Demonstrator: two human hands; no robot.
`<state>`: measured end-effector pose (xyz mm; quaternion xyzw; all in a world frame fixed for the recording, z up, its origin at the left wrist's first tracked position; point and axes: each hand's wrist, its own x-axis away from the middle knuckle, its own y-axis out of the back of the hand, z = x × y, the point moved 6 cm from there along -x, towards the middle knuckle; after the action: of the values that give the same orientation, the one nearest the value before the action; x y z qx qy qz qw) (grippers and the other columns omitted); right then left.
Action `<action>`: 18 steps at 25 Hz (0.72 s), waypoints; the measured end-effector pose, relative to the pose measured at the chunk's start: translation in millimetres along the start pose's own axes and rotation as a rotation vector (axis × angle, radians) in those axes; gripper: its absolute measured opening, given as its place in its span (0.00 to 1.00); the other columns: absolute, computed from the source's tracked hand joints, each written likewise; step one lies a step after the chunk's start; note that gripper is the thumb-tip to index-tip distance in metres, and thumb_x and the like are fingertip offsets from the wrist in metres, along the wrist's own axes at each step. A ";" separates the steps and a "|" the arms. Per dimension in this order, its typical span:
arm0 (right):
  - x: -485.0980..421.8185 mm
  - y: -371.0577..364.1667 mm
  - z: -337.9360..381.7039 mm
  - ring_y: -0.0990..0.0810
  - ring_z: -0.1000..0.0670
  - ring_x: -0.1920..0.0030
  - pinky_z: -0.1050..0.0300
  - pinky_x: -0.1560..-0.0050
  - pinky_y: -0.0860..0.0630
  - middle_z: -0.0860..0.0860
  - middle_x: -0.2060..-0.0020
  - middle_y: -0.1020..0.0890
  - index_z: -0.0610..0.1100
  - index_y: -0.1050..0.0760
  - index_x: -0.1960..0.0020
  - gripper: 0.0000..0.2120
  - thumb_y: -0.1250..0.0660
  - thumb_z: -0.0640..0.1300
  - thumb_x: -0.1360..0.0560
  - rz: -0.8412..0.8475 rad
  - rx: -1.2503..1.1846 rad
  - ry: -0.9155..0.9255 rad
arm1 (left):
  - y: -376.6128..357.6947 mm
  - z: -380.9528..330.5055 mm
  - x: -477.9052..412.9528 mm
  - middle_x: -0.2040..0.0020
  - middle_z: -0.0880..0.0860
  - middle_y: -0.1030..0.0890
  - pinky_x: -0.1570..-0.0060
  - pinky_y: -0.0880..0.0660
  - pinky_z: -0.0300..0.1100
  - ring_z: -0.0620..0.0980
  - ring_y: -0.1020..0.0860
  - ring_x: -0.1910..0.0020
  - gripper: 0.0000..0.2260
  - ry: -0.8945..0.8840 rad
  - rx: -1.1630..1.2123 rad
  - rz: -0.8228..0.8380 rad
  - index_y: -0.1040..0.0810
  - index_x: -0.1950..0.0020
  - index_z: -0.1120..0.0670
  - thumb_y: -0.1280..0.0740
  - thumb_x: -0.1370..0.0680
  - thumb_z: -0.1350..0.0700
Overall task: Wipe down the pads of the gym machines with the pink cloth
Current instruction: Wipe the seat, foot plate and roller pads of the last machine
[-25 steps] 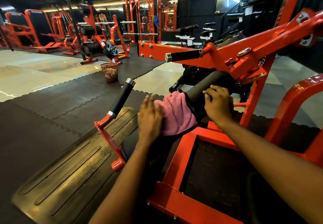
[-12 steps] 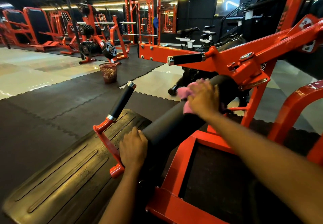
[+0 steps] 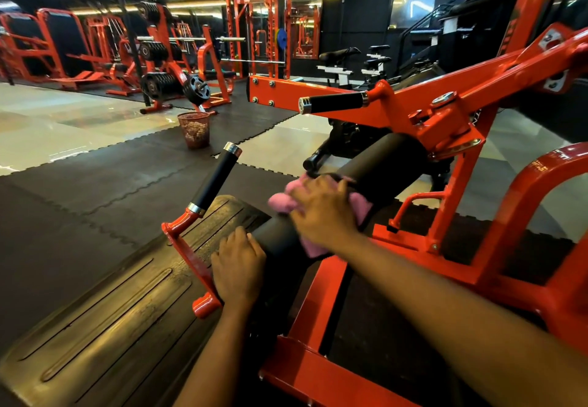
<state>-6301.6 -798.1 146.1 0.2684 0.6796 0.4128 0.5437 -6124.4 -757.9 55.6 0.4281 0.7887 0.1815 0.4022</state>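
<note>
A long black roller pad [image 3: 378, 168] runs through the orange machine frame [image 3: 445, 126] in front of me. My right hand [image 3: 321, 212] holds the pink cloth [image 3: 283, 201] pressed on the middle of the pad, fingers curled over it. The cloth bunches out on both sides of the hand. My left hand [image 3: 238, 268] rests on the pad's near end, fingers curved around it, beside the orange bracket.
Two black handle grips stick out, one angled handle [image 3: 216, 177] left of the pad and one horizontal handle [image 3: 334, 103] above it. A ribbed footplate [image 3: 105, 314] lies at the lower left. A mesh bin [image 3: 194, 128] stands on the rubber mats; weight racks stand beyond.
The cloth passed from my left hand to my right. My right hand went up the pad with it, then came back down toward me. My left hand moved to the pad's near end.
</note>
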 end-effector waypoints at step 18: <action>-28.6 10.1 -51.6 0.27 0.43 0.38 0.37 0.37 0.36 0.47 0.39 0.22 0.51 0.24 0.41 0.17 0.40 0.50 0.27 -0.088 -0.017 -0.184 | -14.6 -6.2 52.5 0.35 0.60 0.26 0.34 0.34 0.63 0.60 0.29 0.34 0.18 -0.096 -0.135 -0.143 0.28 0.34 0.58 0.41 0.21 0.50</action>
<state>-6344.5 -830.0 173.0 0.2703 0.6346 0.3679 0.6236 -6153.2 -722.7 25.0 0.3507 0.7832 0.1841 0.4793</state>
